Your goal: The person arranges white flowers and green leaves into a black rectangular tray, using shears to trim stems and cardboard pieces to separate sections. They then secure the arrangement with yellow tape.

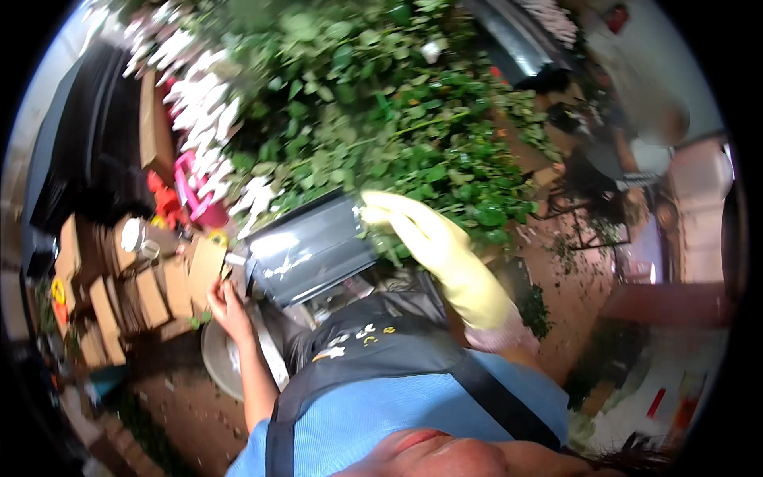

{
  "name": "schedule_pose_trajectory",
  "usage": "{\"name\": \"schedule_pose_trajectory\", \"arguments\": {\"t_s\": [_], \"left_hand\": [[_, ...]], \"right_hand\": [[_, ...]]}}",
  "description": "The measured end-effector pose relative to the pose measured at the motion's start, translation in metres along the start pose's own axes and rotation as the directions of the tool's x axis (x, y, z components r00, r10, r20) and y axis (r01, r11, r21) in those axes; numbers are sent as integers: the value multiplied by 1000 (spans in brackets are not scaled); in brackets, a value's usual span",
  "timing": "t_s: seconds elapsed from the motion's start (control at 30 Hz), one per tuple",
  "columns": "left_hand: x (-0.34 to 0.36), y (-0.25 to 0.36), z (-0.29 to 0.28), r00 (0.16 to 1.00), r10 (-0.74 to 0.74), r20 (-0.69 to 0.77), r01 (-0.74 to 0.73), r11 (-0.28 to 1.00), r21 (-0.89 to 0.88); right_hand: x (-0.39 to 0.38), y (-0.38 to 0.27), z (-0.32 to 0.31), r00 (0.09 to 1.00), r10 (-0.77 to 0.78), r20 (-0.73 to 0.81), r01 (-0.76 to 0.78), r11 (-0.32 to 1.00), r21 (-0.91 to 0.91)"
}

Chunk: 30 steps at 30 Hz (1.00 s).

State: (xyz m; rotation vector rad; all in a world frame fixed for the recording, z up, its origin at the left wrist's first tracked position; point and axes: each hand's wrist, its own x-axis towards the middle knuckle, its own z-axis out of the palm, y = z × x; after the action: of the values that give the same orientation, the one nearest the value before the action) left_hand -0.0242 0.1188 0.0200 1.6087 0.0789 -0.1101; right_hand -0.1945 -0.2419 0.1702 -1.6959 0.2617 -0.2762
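A dark grey, trough-like plastic stand (310, 248) with a shiny surface is tilted in front of me. My right hand (417, 226), in a long pale yellow rubber glove, reaches to its right end; the fingers point left, stretched out, at the stand's edge. Whether they press on it is unclear. Off to the left, my bare left hand (228, 308) is raised with fingers slightly bent and apart, close to a piece of brown cardboard (205, 267). A small dark spot near its fingertips is too blurred to name. Leafy green stems (373, 135) spread beyond the stand.
White-wrapped flower heads (203, 103) line the pile's left. A pink container (199, 195) and several cardboard pieces (151, 294) lie left, below black stacked sheets (95, 143). A round pale bucket (218, 362) stands by my left forearm. Another dark trough (520, 44) sits far right.
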Motion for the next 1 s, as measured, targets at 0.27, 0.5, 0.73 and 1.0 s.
{"name": "schedule_pose_trajectory", "arguments": {"t_s": [0.27,0.5,0.73,1.0], "left_hand": [[-26,-59,-14,997,10,78,2,988,-153],[-51,-63,-44,705,-578,411,654,754,-61],[-47,-84,-9,269,-598,755,946,309,-92],[-52,-68,-13,355,-590,725,892,445,-75]], "right_hand": [[140,33,11,778,626,59,-38,141,-989],[120,-94,135,890,-130,437,407,659,-633],[53,66,237,417,-286,863,903,241,-356],[64,52,222,389,-175,905,901,279,-333]]}}
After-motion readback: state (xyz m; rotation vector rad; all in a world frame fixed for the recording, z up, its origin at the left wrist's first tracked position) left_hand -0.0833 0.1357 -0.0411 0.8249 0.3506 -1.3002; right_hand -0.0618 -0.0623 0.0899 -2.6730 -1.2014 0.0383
